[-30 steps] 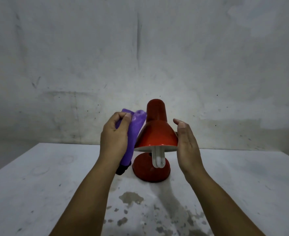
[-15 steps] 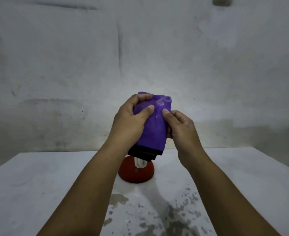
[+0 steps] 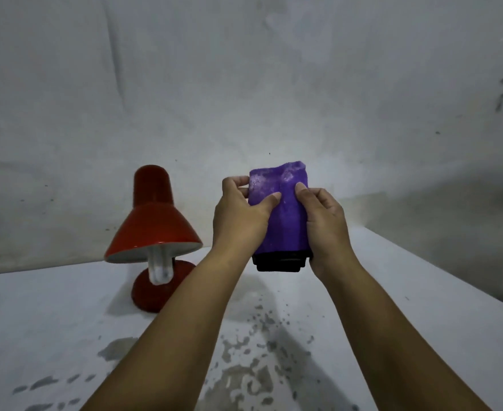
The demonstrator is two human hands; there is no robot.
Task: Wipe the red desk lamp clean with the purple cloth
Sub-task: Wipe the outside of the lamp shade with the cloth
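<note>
Above the table (image 3: 422,292), purple cloth (image 3: 283,215) in both hands' closed grip, left hand (image 3: 238,215), right hand (image 3: 324,223); no legible writing.

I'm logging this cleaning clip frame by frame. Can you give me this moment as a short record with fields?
left hand: grips the purple cloth's left edge
right hand: grips its right side
purple cloth: folded, held upright in the air, black band at the bottom
red desk lamp: stands on the table, left of the hands, untouched
white table: dark blotches near the front
contact cloth to lamp: none
</note>
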